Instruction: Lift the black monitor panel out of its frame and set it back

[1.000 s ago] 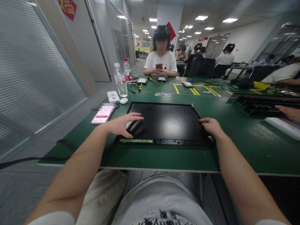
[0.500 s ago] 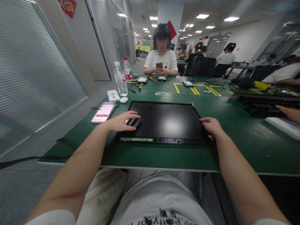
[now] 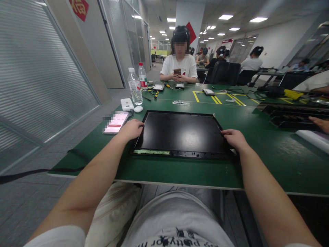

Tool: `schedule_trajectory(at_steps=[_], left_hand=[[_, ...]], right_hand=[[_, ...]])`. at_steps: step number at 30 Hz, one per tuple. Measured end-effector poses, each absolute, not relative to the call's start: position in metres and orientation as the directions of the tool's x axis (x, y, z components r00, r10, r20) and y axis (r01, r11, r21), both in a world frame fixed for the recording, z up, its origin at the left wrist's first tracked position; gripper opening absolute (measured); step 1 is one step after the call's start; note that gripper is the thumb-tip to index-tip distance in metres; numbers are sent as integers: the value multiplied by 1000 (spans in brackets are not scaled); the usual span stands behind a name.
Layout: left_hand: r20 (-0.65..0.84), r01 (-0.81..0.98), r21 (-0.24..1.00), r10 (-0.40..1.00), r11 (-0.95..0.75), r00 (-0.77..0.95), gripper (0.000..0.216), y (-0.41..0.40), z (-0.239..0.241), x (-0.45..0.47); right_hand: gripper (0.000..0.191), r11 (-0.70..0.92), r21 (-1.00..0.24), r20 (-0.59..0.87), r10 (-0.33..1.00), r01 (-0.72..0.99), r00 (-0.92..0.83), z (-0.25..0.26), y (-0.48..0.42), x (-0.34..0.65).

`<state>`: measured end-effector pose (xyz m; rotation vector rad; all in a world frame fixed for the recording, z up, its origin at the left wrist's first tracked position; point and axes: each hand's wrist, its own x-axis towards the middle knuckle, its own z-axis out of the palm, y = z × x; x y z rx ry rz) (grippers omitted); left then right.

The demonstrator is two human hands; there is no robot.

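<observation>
Evidently, the work in hand was the handling of a wide screen panel (image 3: 180,132) by its two sides. It lay flat on the green table (image 3: 180,171), right in front of the person, its long near edge turned toward the body and set in a little from the table's edge. The left hand (image 3: 132,128) curled at the left side, fingertips bent down at the rim; its thumb was hidden, so whether it truly clasped the edge or only rested against it could not be told. The right hand (image 3: 233,138) was nearly closed, thumb and fingers pinched together at the right rim and seeming to have hold of it. By my judgement, any further move called for even pressure from both sides, with fingers kept to the rim rather than the broad face. That face was smooth, dark and glossy, catching a soft pale glare, while the narrow raised border around it looked like black plastic or painted metal. Along the near edge, toward the left, ran a slim green circuit strip (image 3: 151,152), flat and finely patterned. The table's surface was slick and dully reflective. Just beyond the left hand lay a thin phone (image 3: 116,122), screen lit, near a clear, ribbed plastic bottle (image 3: 135,87).
</observation>
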<state>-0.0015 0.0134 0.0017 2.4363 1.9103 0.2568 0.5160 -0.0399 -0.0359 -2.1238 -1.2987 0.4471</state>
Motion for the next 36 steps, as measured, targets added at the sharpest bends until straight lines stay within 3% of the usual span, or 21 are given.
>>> schedule_trajectory(at_steps=[19, 36], left_hand=[[80, 931, 241, 961, -275, 263, 53, 23, -1, -4], [88, 927, 266, 964, -265, 250, 51, 27, -6, -5]], right_hand=[[36, -330, -678, 27, 882, 657, 471, -34, -40, 513], [29, -299, -711, 62, 875, 636, 480, -35, -42, 514]])
